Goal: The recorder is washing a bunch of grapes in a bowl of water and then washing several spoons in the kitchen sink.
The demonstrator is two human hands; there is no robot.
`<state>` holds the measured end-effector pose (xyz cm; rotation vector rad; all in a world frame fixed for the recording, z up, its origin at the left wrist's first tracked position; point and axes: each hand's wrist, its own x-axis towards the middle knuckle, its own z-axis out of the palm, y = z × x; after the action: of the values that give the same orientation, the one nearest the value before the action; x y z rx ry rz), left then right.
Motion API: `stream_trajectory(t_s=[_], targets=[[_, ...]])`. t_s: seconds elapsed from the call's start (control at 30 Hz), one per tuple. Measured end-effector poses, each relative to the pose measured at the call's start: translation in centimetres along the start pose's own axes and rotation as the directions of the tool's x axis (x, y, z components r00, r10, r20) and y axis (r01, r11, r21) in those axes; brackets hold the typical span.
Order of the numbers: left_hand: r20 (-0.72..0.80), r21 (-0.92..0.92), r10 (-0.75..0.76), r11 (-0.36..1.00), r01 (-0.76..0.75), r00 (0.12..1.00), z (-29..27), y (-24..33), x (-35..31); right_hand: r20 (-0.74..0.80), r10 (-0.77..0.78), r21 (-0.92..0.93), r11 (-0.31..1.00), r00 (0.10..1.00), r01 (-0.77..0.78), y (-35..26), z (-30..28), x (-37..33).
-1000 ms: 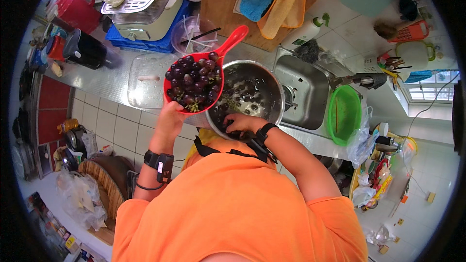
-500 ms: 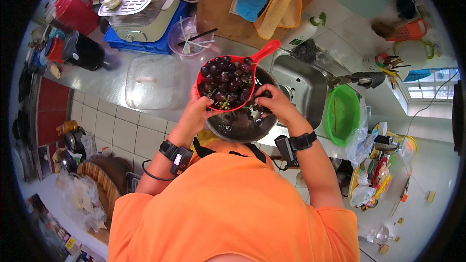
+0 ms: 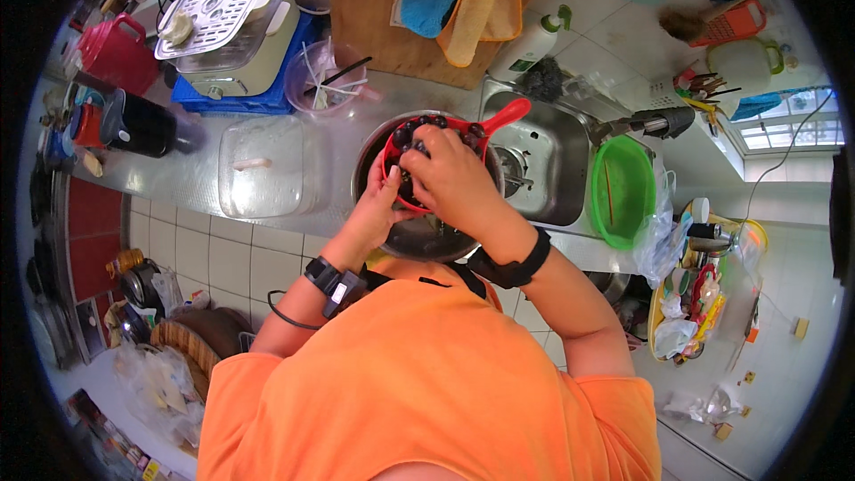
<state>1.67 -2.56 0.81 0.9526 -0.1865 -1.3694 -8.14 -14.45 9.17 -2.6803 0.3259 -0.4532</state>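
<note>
A red long-handled colander [image 3: 509, 114] of dark purple grapes [image 3: 430, 121] is held over a round metal pot [image 3: 367, 166] on the counter. My left hand [image 3: 374, 214] is closed on the colander's near left rim, with the thumb along its edge. My right hand [image 3: 456, 176] reaches across the colander, its fingers curled on a grape among the others, and hides much of the fruit. The colander's handle points to the far right, over the sink's edge.
Right of the pot is a steel sink [image 3: 545, 180] with a faucet [image 3: 628, 125], then a green basin [image 3: 648, 187]. To the left are a clear plastic lid [image 3: 260, 191], a plastic bowl with sticks [image 3: 307, 100] and a steamer appliance [image 3: 240, 80]. Towels [image 3: 485, 9] hang at the back.
My right hand has moved up and left from the pot's right side into the colander onto the grapes. The colander has shifted slightly right in the view, my left hand still holding it.
</note>
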Motion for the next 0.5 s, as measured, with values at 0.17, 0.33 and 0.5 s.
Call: stream_trajectory(t_s=[0.17, 0.33, 0.5], targets=[[0.008, 0.030, 0.000, 1.000, 0.000, 1.000, -0.2, 0.0, 0.0, -0.001, -0.092, -0.083, 0.992, 0.996, 0.092, 0.1, 0.2, -0.8], [0.003, 0.049, 0.044, 0.998, -0.044, 0.999, -0.7, -0.1, 0.3, 0.028, -0.085, -0.046, 0.995, 0.996, 0.086, 0.2, -0.4, -1.4], [0.020, 0.067, 0.052, 0.996, -0.054, 0.998, -0.5, 0.1, 0.2, 0.101, -0.113, 0.168, 0.981, 0.988, 0.095, 0.4, -1.2, -2.0]])
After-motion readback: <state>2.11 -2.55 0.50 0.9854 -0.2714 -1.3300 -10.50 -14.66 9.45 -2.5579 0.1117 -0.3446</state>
